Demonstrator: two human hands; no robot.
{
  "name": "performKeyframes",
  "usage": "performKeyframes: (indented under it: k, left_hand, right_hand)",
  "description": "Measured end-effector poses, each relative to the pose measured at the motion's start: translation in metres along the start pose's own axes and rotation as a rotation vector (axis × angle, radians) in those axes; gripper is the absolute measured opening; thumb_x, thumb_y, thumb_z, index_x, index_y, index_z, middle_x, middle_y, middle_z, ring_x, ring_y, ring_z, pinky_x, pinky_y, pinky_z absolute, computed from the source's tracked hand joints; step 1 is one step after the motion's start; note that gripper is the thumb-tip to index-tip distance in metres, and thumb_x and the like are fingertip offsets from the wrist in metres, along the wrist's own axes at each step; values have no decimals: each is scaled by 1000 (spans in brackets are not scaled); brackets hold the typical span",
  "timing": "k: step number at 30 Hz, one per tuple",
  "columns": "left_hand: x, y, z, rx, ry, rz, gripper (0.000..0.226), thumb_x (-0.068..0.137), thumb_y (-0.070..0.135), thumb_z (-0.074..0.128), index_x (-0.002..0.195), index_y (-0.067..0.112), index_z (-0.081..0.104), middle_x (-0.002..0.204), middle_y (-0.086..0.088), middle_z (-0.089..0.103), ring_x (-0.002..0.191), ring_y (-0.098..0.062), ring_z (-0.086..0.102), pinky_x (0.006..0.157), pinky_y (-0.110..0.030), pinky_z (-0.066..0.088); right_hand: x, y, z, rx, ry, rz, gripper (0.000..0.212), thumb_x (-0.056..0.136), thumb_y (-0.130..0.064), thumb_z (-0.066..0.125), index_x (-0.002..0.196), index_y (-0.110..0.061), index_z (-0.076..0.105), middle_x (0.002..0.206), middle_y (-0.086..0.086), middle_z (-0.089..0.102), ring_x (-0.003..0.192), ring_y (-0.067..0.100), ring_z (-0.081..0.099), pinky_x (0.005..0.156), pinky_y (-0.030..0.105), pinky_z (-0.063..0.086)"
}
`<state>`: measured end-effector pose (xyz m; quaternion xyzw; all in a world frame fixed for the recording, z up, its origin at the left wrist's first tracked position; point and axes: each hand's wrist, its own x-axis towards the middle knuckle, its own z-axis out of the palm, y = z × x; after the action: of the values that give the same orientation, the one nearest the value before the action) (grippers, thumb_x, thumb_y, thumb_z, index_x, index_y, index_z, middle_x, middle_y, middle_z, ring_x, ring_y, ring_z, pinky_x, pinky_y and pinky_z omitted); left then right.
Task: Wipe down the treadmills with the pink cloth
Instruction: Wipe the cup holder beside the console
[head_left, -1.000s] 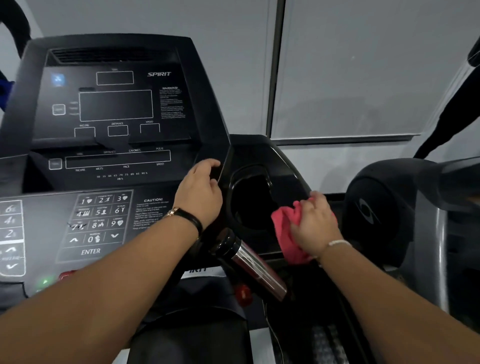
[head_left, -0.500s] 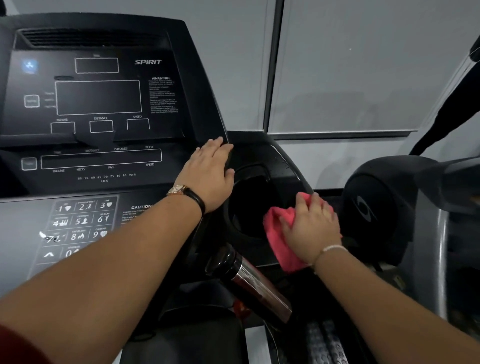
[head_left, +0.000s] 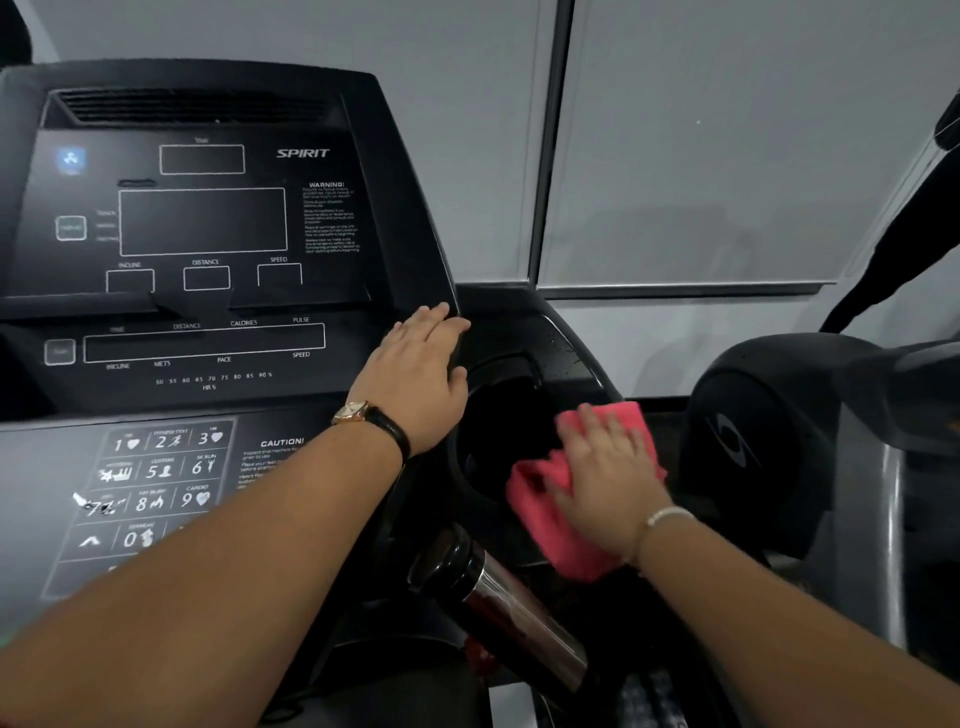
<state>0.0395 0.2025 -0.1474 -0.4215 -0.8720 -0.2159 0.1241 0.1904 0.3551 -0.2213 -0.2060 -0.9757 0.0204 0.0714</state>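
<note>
A black treadmill console (head_left: 208, 234) with dark displays and a number keypad fills the left of the view. My left hand (head_left: 415, 376) lies flat with straight fingers on the console's right edge, beside the round cup holder (head_left: 498, 415). My right hand (head_left: 608, 478) presses the pink cloth (head_left: 540, 499) with spread fingers onto the black surface just right of the cup holder. The cloth is crumpled and sticks out left of and below my palm.
A chrome handlebar grip with a black cap (head_left: 498, 603) slants below the cup holder. A second black machine (head_left: 779, 431) stands close on the right. A grey wall with a window frame (head_left: 675, 288) is behind.
My left hand went from curled at the console's edge to flat on it. My right hand flattened onto the cloth, which now sits just right of the cup holder.
</note>
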Motion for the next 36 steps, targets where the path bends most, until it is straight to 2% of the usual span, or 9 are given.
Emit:
performKeyframes:
  k: [5,8,12,18,21,25,28,31,36]
  left_hand:
    - [2,2,-2,6,31,-30,42,89,25,53,130,21,47,147,2,37,138,-15,27,112,-29,19]
    - [20,7,-11,50,120,-61,34,85,28,56,118,21,53,122,0,52,117,-21,44,99,-34,35]
    - [47,2,-8,85,185,29,48,81,25,59,127,19,47,139,-3,41,135,-22,30,114,-39,17]
    - [57,-12,3,49,113,11,63,84,36,57,140,19,33,153,1,21,144,-18,8,118,-42,6]
    - [56,-11,2,70,109,11,63,85,37,56,140,20,32,154,1,19,144,-17,5,117,-41,4]
    - [55,-10,2,61,96,5,61,86,37,54,141,20,32,156,1,15,145,-15,2,117,-40,2]
    - [54,-10,2,34,93,8,59,87,34,52,141,20,32,157,1,14,145,-15,0,117,-40,2]
    - [52,-10,2,22,88,13,58,88,34,51,141,21,32,157,3,12,145,-14,-1,117,-38,1]
    - [53,-10,2,12,89,10,58,87,35,50,140,23,32,157,4,11,145,-14,-2,117,-37,-1]
  right_hand:
    - [-20,37,2,38,-7,-434,68,74,-56,44,133,-21,45,141,9,47,132,28,40,108,53,27]
    - [11,56,-1,136,-34,-192,74,81,-55,41,144,-18,30,151,13,28,141,28,23,116,39,15]
    - [44,35,4,215,-73,250,70,91,-53,32,147,-14,16,150,18,20,133,39,29,111,44,25]
    - [-25,44,7,89,29,-217,66,82,-56,34,139,-24,39,148,4,37,136,31,34,106,55,32]
    - [-11,66,3,300,-77,-59,82,78,-63,39,147,-22,22,154,4,20,144,20,13,117,32,12]
    - [50,51,0,406,-78,367,73,90,-52,43,145,-10,22,144,17,35,128,32,40,106,35,32]
    - [51,22,4,190,-15,233,65,90,-47,22,145,-12,26,152,12,24,138,32,26,113,43,23]
    - [17,17,7,177,96,-128,70,78,-50,25,133,-15,50,145,6,41,138,24,32,114,44,21]
    - [33,40,6,217,28,75,72,85,-52,21,145,-13,28,154,7,24,143,20,17,117,38,16]
